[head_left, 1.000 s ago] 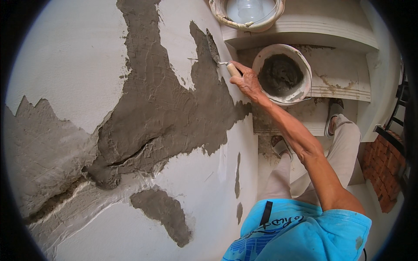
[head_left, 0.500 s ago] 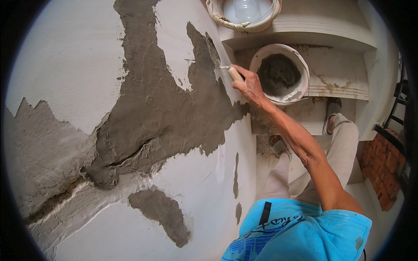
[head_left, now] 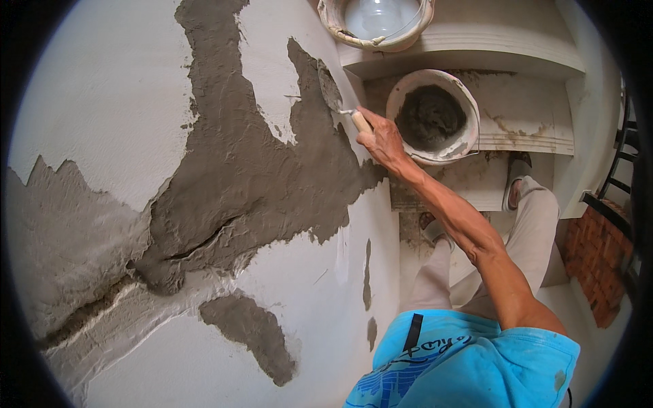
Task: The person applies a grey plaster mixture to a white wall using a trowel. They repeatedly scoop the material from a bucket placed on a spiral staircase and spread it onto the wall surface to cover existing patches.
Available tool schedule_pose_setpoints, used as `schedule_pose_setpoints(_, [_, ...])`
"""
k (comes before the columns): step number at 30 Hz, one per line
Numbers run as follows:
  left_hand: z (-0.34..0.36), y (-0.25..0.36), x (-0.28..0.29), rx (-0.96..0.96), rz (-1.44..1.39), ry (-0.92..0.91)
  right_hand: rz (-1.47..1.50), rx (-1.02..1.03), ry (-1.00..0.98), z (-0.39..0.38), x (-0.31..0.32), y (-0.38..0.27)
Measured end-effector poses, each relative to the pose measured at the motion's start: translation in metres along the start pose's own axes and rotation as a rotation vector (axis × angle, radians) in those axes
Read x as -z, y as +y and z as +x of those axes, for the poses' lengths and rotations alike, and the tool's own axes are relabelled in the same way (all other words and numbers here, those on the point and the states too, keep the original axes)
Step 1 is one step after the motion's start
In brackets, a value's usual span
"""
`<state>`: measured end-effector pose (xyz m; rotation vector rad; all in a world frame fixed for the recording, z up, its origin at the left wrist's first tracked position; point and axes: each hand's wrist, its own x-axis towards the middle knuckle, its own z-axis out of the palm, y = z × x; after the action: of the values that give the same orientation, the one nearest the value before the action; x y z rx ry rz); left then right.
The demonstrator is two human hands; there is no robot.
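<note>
My right hand (head_left: 382, 141) is closed around the pale wooden handle of a trowel (head_left: 361, 122). The trowel's grey blade lies against the wall (head_left: 299, 285) at the upper right edge of a broad patch of wet grey mortar (head_left: 238, 177). Just to the right of my hand stands a whitish bucket (head_left: 475, 109) with dark mortar (head_left: 430, 119) inside. A dark crack (head_left: 204, 241) runs through the lower part of the patch. My left hand is out of sight.
Stair steps (head_left: 537, 109) rise on the right, with my sandaled feet (head_left: 519, 173) on them. A second bucket (head_left: 326, 24) holding whitish liquid and a clear container (head_left: 381, 10) stands higher up. Black railing (head_left: 619, 180) and reddish bricks (head_left: 598, 262) are at the far right.
My right hand and the trowel have moved slightly down and left along the edge of the mortar patch. The view has shifted a little.
</note>
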<state>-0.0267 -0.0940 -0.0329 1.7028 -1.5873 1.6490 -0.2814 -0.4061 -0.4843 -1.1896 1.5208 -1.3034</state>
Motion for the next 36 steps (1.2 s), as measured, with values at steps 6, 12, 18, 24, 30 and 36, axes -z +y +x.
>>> schedule_pose_setpoints(6, [0.001, 0.000, -0.001, -0.011, -0.014, 0.002, 0.020, 0.050, 0.020, 0.016, -0.005, -0.018])
schedule_pose_setpoints(12, [-0.001, 0.000, 0.000, 0.000, -0.009, 0.016, 0.045, 0.023, 0.084, -0.010, -0.009, 0.002])
schedule_pose_setpoints(18, [-0.002, -0.001, -0.001, -0.007, -0.010, 0.020, 0.009, -0.059, -0.025, 0.018, -0.001, -0.012])
schedule_pose_setpoints(24, [-0.002, 0.000, -0.002, -0.002, -0.017, 0.029, 0.034, 0.033, -0.008, 0.009, -0.003, 0.006])
schedule_pose_setpoints(30, [0.000, -0.007, 0.000, -0.038, 0.013, 0.039, 0.068, 0.009, -0.005, -0.016, -0.001, 0.007])
schedule_pose_setpoints(36, [-0.001, -0.016, 0.003, -0.104, 0.038, 0.003, 0.054, -0.054, -0.058, 0.025, 0.002, -0.006])
